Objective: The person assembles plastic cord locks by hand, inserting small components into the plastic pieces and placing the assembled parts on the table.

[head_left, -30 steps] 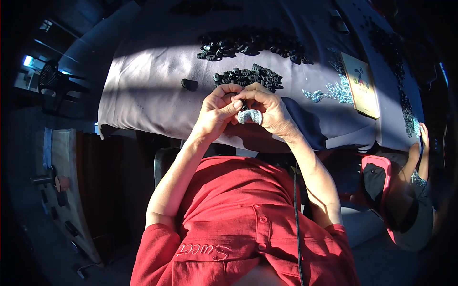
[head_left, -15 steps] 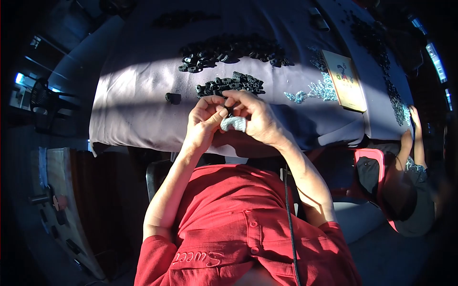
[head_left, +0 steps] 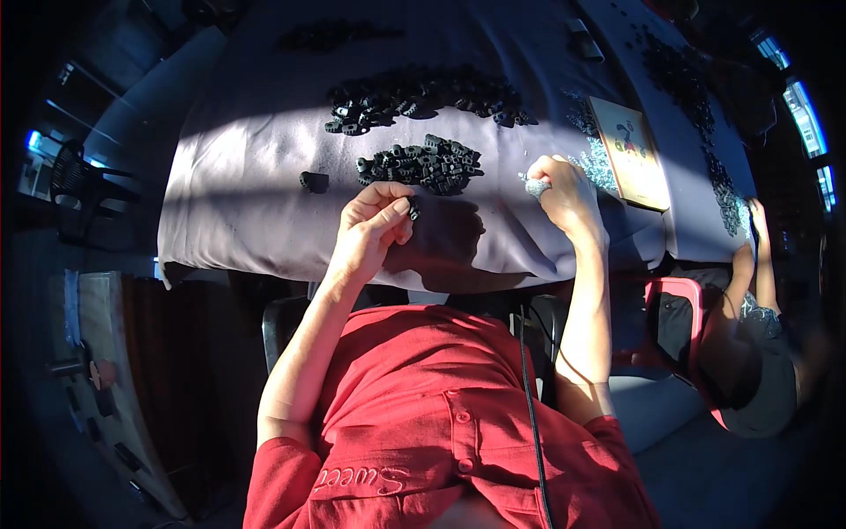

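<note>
My left hand [head_left: 372, 227] is closed, pinching a small black ribbed plastic part [head_left: 413, 208] between thumb and fingertips above the cloth. Off to the right, my right hand [head_left: 568, 198] reaches down with its fingers drawn together beside the scattered small silvery pieces [head_left: 592, 166]. A pale grey wrap [head_left: 537, 187] shows at its fingers. Whatever those fingertips hold is hidden. In front of my left hand lies a heap of black plastic parts [head_left: 421, 165], with one loose black part [head_left: 314, 182] to its left.
A larger pile of black parts [head_left: 423, 93] lies farther back on the grey tablecloth [head_left: 256, 220]. A booklet [head_left: 631, 154] rests at the right. Beyond it, another person's hand [head_left: 759, 220] is at the table edge, near a red-framed chair [head_left: 696, 304].
My hands have parted. The right one has moved right to the silvery pieces, while the left stays near the same place with the black part.
</note>
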The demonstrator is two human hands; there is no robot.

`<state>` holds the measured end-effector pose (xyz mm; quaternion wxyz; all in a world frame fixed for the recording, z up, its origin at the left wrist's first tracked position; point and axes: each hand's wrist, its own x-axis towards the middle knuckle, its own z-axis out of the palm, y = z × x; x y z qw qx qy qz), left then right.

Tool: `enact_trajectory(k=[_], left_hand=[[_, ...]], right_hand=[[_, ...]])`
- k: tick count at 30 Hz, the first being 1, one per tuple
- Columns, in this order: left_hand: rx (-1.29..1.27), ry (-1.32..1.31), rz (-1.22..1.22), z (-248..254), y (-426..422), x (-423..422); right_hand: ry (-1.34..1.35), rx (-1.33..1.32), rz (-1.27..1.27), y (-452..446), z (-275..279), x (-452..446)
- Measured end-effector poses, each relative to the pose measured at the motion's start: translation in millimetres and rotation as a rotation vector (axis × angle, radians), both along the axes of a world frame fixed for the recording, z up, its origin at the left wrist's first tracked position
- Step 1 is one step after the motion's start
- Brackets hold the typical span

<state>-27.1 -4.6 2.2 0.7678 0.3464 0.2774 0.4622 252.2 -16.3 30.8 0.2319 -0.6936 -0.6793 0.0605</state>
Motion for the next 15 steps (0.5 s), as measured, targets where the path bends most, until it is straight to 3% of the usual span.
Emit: enact_trajectory(k=[15], left_hand=[[0.006,0.017,-0.001,2.7,-0.7,0.5]], right_hand=[[0.134,-0.015,0.051,2.1,1.0,-2.5]])
